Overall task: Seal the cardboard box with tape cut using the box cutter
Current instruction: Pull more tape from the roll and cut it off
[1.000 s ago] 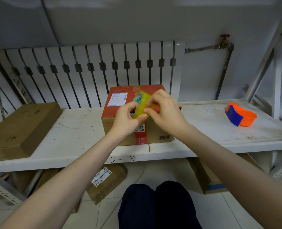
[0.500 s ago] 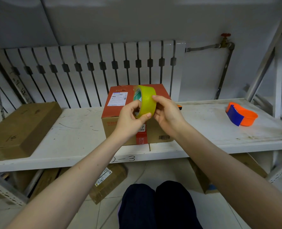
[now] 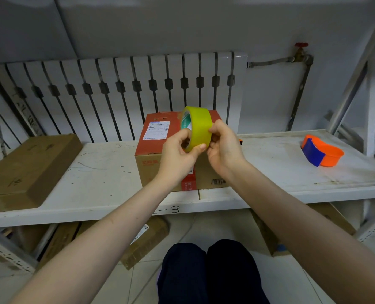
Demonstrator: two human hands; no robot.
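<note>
A cardboard box (image 3: 156,145) with a red top and a white shipping label sits on the white shelf (image 3: 98,178), in the middle. In front of it I hold a yellow-green roll of tape (image 3: 198,126) upright, above the box's front edge. My left hand (image 3: 177,154) grips the roll from below, thumb on its outer face. My right hand (image 3: 222,145) pinches the roll's right side with its fingertips. A sliver of orange (image 3: 240,141) shows behind my right hand; I cannot tell what it is.
A flat brown cardboard box (image 3: 26,170) lies at the shelf's left end. An orange and blue tape dispenser (image 3: 321,153) rests at the right. A radiator (image 3: 125,93) stands behind the shelf, a sloped metal post (image 3: 355,77) on the right. More boxes (image 3: 147,240) lie below.
Both hands have lifted the tape roll a little and turned it, so more of its wide yellow face shows. My right hand's fingers have shifted from over the roll to its right side.
</note>
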